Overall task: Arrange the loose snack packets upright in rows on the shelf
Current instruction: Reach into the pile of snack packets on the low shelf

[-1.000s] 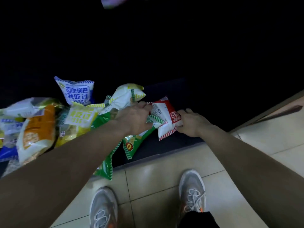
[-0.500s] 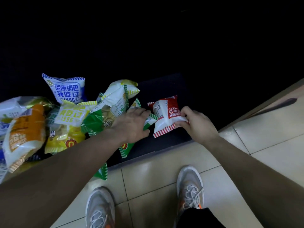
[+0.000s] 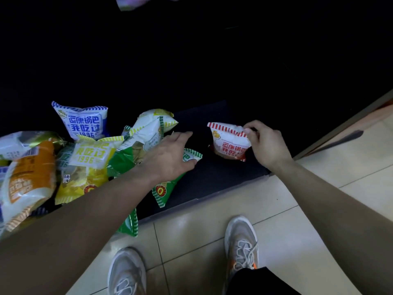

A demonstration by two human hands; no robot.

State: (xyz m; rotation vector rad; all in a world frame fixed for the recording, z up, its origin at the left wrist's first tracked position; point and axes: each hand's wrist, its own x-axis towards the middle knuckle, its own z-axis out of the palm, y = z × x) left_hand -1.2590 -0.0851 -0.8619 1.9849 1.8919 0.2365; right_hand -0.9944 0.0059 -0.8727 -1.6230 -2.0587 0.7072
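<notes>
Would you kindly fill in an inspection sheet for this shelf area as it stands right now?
Surface: dark shelf, low, bare at the right.
Job's things: red packet upright, apart from the rest; blue packet upright at the back.
Clutter: green packet, yellow packet and orange packet lie heaped at the left.
Hands: right hand pinches the red packet's top edge; left hand open over the green packet.
Cables: nothing seen.
Surroundings: tiled floor, two grey shoes.

shelf back (image 3: pixel 191 60): dark, unreadable | orange packet (image 3: pixel 27 184): cut off left
</notes>
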